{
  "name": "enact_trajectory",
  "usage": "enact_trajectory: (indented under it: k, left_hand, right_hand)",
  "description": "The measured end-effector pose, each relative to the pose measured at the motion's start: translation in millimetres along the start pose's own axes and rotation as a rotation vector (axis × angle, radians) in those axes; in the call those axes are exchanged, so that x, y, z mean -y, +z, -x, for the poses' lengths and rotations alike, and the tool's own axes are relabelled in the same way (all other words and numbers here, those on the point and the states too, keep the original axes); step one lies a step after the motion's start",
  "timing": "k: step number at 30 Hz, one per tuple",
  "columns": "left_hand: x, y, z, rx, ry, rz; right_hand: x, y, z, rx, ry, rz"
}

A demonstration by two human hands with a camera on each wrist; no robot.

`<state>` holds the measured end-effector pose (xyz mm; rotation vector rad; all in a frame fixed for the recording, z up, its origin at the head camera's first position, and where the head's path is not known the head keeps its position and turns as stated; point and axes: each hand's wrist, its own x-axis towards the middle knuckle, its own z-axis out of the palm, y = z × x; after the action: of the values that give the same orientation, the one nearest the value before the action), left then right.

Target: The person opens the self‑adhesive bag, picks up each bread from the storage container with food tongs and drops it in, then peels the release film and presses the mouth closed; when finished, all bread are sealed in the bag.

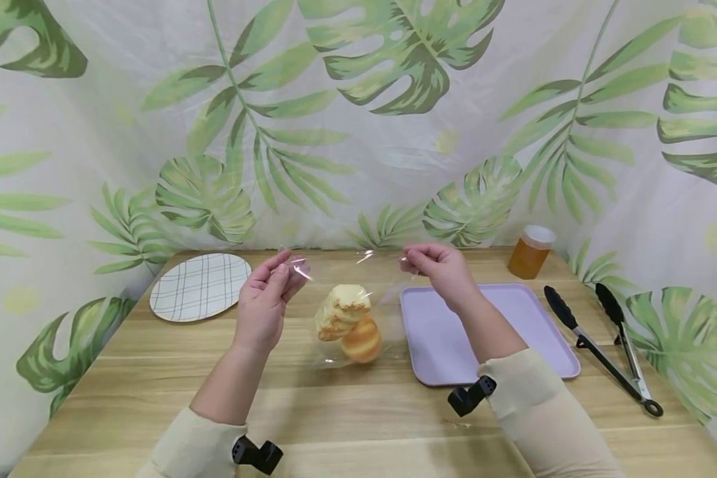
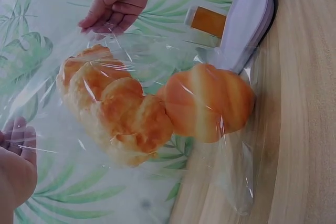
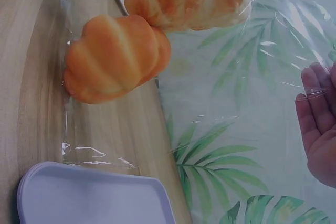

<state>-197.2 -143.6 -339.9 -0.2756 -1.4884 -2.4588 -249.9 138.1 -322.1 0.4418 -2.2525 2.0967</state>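
Observation:
A clear plastic bag [image 1: 388,292] hangs upright, its top edge stretched between both hands above the table. My left hand [image 1: 264,299] pinches the top left corner between thumb and fingers. At the opposite top corner, my right hand [image 1: 439,269] pinches the film; the left wrist view also shows this right hand [image 2: 123,1]. Inside the bag, a long, bumpy golden bread loaf [image 2: 115,108] leans at a slant. Below it sits a rounded orange-brown bread roll [image 3: 113,59] with pale stripes, near the bag's bottom.
A lavender tray [image 1: 445,345] lies right of the bag, partly behind my right forearm. Black-tipped tongs [image 1: 603,362] lie spread beyond it. A jar of amber contents [image 1: 530,255] stands at the back right. A checked oval plate [image 1: 200,289] lies at the back left.

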Motion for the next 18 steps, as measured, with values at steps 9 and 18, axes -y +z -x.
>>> enact_trajectory:
  k: [9,18]
  left_hand:
    - [0.7,-5.5,-4.4,0.061,-0.047,-0.094]
    - [-0.3,-10.9,-7.2,0.068,-0.069,-0.152]
  right_hand:
    - [2,-1,3.2,-0.006,-0.039,0.002]
    - [2,1,4.2,-0.021,-0.041,-0.017]
